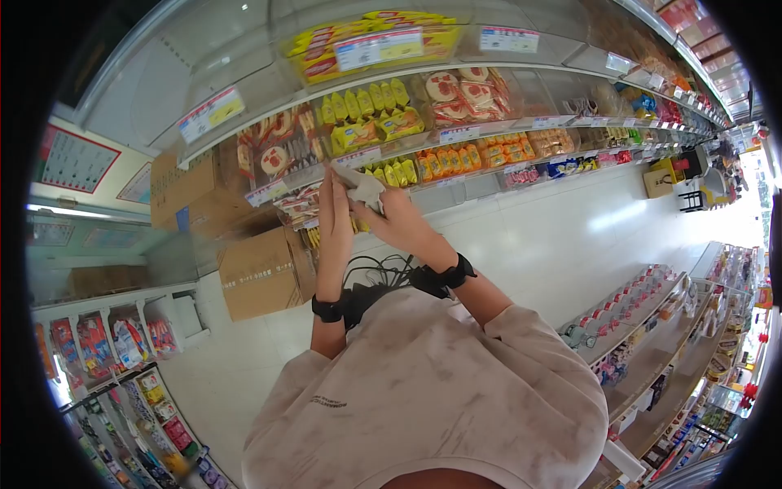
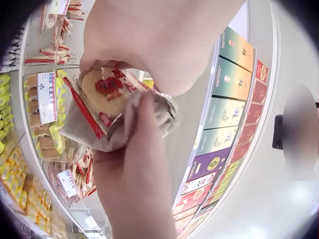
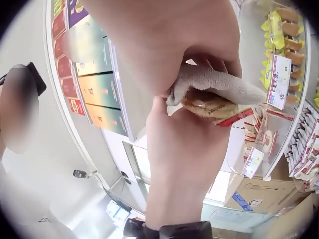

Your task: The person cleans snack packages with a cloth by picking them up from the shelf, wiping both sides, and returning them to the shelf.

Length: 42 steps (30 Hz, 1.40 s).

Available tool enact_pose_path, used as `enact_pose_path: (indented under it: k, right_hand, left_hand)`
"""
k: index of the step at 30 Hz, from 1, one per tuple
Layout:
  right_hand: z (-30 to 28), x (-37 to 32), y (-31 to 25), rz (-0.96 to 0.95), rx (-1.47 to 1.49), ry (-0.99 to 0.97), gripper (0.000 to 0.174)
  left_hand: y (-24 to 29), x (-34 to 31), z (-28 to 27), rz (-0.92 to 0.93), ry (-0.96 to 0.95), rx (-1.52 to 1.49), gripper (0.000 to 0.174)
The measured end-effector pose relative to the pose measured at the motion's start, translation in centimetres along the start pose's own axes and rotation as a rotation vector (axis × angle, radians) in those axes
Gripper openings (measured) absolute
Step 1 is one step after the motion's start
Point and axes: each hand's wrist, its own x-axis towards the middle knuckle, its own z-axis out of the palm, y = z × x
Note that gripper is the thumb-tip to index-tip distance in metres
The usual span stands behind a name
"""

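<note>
In the left wrist view, a flat clear packet [image 2: 107, 97] shows a round pale pastry with red print and a red-striped edge. My left hand [image 1: 334, 213] holds this packet from beneath, most of its fingers hidden behind it. A grey-white cloth [image 1: 365, 189] is bunched in my right hand [image 1: 403, 222], whose thumb presses it over the packet's face. The right wrist view shows the cloth folded along the packet's top, with the two hands close together. Both hands are up in front of the lower snack shelves.
Shelves carry yellow snack packets [image 1: 366, 134], orange packets [image 1: 448, 161] and round red-printed packets [image 1: 468, 91] behind price-tagged edges. Cardboard boxes [image 1: 265, 273] stand at the left by the shelf end. Gift boxes [image 2: 229, 102] line a shelf. Low shelving [image 1: 652, 359] stands across the aisle.
</note>
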Motion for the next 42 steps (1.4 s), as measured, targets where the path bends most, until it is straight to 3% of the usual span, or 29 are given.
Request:
enact_pose_path:
  k: [2,4,6,7,8,11,14,16,19,20,23,29,32,33,34,35,37,41,42]
  right_hand:
    - [-1.8,0.0,0.4,-0.024,0.126,-0.014,0.038]
    - [-3.0,0.8,0.9,-0.165,0.258,0.184,0.036]
    - [-5.4,1.1,1.5,-0.094,0.388,0.194,0.036]
    - [-7.6,0.8,1.8,0.043,0.448,0.104,0.036]
    - [-9.7,0.7,2.2,0.176,0.503,0.012,0.036]
    - [-14.4,0.3,2.7,0.178,0.447,-0.091,0.036]
    - [-18.6,0.0,6.3,0.165,0.422,-0.110,0.033]
    - [-21.5,-0.1,7.1,0.180,0.449,0.064,0.030]
    - [-24.8,0.8,9.5,0.184,0.447,0.230,0.027]
    - [-25.6,1.2,10.5,0.181,0.437,0.269,0.026]
    - [-26.9,2.6,12.4,0.088,0.251,0.425,0.025]
    - [-26.0,5.2,15.0,-0.061,0.288,0.513,0.021]
    - [-26.3,8.9,17.9,-0.031,0.220,0.641,0.021]
    - [-26.4,10.4,18.8,-0.050,0.171,0.682,0.021]
    - [-27.8,10.8,16.9,0.049,0.180,0.571,0.023]
    - [-28.0,12.0,17.0,0.011,0.195,0.645,0.024]
    - [-27.7,14.8,19.2,-0.057,0.229,0.795,0.026]
    - [-29.3,18.4,24.7,-0.040,0.080,0.653,0.034]
    - [-29.7,18.0,24.9,0.024,-0.187,0.563,0.033]
  left_hand:
    - [1.7,0.8,2.5,-0.059,-0.042,-0.017,0.063]
    - [0.3,2.4,5.0,-0.135,-0.094,-0.066,0.069]
    - [-1.5,3.2,8.0,-0.194,-0.042,-0.189,0.069]
    - [-1.5,3.6,9.9,-0.223,-0.018,-0.248,0.070]
    - [-1.3,4.2,12.0,-0.093,-0.002,-0.258,0.068]
    - [-1.4,6.5,15.9,0.103,-0.043,-0.182,0.063]
    - [0.2,8.7,17.9,0.006,-0.266,-0.239,0.055]
    - [3.5,8.7,20.0,-0.078,-0.264,-0.089,0.047]
    - [2.6,10.9,21.4,0.087,-0.405,0.077,0.046]
    - [0.7,11.9,21.4,0.207,-0.371,0.131,0.039]
    - [-1.1,13.6,23.0,0.133,-0.339,0.179,0.032]
    - [-1.9,16.5,25.8,-0.035,-0.164,0.190,0.033]
    - [-3.9,18.6,26.9,0.440,-0.110,0.451,0.040]
    - [-4.1,18.7,27.2,0.376,-0.098,0.330,0.041]
    - [-4.1,18.3,27.3,0.317,-0.089,0.209,0.042]
    - [-4.0,18.0,27.1,0.259,-0.086,0.090,0.043]
    - [-4.0,17.6,25.3,0.108,-0.032,0.139,0.045]
    - [-3.1,16.6,20.2,0.003,-0.068,-0.039,0.037]
    - [-2.3,16.1,18.8,-0.016,-0.050,-0.043,0.035]
